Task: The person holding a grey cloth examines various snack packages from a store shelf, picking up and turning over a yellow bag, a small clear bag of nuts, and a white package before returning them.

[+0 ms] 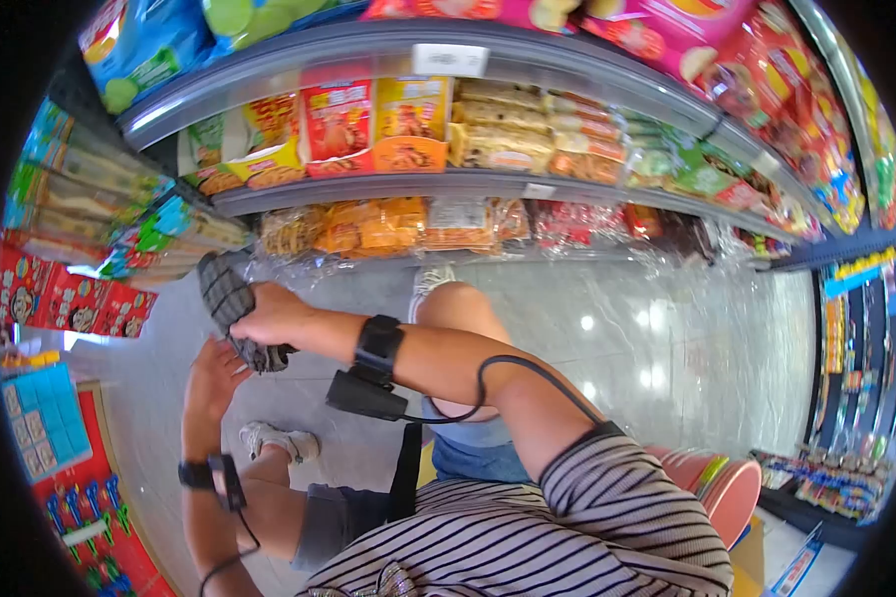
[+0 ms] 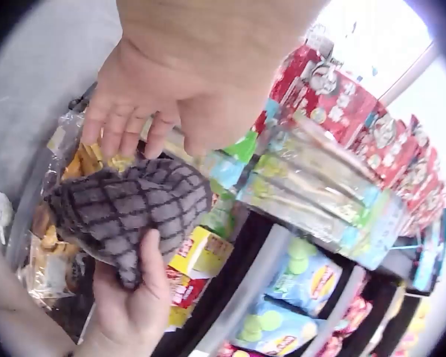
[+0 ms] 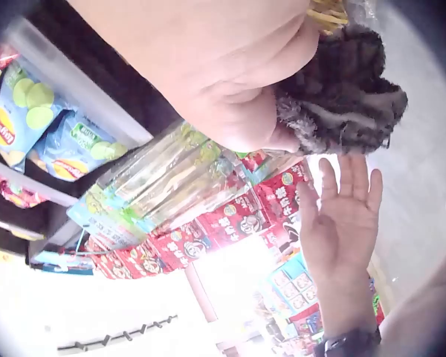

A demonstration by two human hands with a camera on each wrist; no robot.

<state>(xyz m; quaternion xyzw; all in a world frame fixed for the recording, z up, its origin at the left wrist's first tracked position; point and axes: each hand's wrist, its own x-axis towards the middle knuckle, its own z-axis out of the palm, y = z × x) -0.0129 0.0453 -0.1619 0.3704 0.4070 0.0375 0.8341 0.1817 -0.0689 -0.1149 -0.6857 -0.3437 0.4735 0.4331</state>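
Observation:
My right hand (image 1: pixel 272 313) grips a folded dark grey checked cloth (image 1: pixel 227 291) with a fluffy pile. In the left wrist view the thumb of that right hand (image 2: pixel 141 297) presses on the cloth (image 2: pixel 126 208), whose black grid pattern shows plainly. Just below the cloth, my left hand (image 1: pixel 214 378) is raised with its fingers straight. The right wrist view shows the palm of the left hand (image 3: pixel 346 223), fingertips right at the lower edge of the cloth (image 3: pixel 342 97). The fingers of my right hand are partly hidden behind the cloth in the left wrist view.
Snack shelves (image 1: pixel 508 179) stand in front, with wrapped packs (image 1: pixel 368 227) on the bottom level. Long clear packets (image 1: pixel 90 189) and red packets (image 1: pixel 80 298) hang at the left. A pink bucket (image 1: pixel 737 497) stands at my right side on the tiled floor (image 1: pixel 687 338).

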